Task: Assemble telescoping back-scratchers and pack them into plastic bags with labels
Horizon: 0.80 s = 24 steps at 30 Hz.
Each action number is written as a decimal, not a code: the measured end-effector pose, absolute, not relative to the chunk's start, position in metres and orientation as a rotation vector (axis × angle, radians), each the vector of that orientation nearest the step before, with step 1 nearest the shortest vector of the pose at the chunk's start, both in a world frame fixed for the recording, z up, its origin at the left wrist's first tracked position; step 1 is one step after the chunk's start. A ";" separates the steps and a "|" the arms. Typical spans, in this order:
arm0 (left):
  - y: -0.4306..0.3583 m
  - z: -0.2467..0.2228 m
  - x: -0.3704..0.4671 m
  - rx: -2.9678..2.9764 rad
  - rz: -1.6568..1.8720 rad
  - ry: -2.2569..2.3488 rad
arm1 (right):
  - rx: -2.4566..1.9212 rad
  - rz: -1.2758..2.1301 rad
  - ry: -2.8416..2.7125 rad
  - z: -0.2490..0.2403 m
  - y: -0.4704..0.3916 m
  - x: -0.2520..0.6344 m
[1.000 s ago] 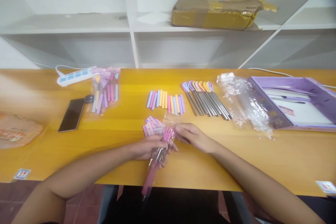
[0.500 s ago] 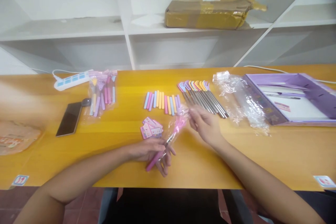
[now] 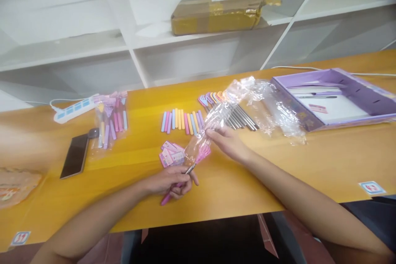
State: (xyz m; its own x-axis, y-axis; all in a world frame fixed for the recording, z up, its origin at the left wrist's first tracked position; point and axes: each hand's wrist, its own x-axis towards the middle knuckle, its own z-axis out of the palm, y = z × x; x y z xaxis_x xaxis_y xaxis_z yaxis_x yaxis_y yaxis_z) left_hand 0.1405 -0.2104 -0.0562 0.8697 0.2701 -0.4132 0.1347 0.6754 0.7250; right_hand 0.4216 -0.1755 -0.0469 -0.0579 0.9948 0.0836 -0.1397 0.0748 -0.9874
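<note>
My left hand (image 3: pixel 173 181) is closed round a back scratcher with a pink handle (image 3: pixel 166 199), a metal rod and a pink claw-shaped head (image 3: pixel 203 152). A clear plastic bag (image 3: pixel 221 115) stretches up and to the right from that head. It seems to surround the head, though its edge is hard to make out. My right hand (image 3: pixel 227 140) pinches the bag along its side. Small printed cards (image 3: pixel 171 153) lie beside my left hand. Behind are a row of coloured handle sleeves (image 3: pixel 182 120) and several metal rods with claw heads (image 3: pixel 243 117), partly covered by the bag.
Bagged scratchers (image 3: pixel 109 119), a power strip (image 3: pixel 74 109) and a phone (image 3: pixel 74 156) lie left. More clear bags (image 3: pixel 283 111) and a purple box (image 3: pixel 315 121) sit right. A taped parcel (image 3: pixel 216 14) rests on the shelf; an orange package (image 3: pixel 18 187) lies far left.
The clear bag has opened out from a bunch into a long shape toward the back. Both hands stay close together, and the camera view has turned and tilted.
</note>
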 end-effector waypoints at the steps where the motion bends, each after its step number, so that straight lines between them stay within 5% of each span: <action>1: -0.211 -0.056 0.141 0.853 0.075 0.533 | -1.012 1.262 -1.187 -0.047 -0.175 0.420; 6: -0.211 -0.060 0.141 0.906 0.050 0.512 | -0.984 0.891 -0.910 -0.017 -0.154 0.487; 11: -0.211 -0.062 0.140 0.917 0.049 0.496 | -1.782 0.363 -1.126 -0.001 -0.126 0.587; 17: -0.211 -0.063 0.139 0.906 0.058 0.484 | -2.316 0.226 -1.339 -0.034 -0.118 0.621; 24: -0.211 -0.064 0.139 0.895 0.068 0.465 | -2.177 -0.296 -1.700 -0.054 -0.116 0.630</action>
State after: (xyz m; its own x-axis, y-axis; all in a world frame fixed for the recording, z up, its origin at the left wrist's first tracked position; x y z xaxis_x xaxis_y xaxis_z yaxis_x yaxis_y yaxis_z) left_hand 0.1392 -0.2109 -0.0636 0.8989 0.2475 -0.3616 0.1341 0.6301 0.7648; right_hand 0.6300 -0.1164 -0.0540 0.2534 0.8899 0.3792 0.9657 -0.2101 -0.1524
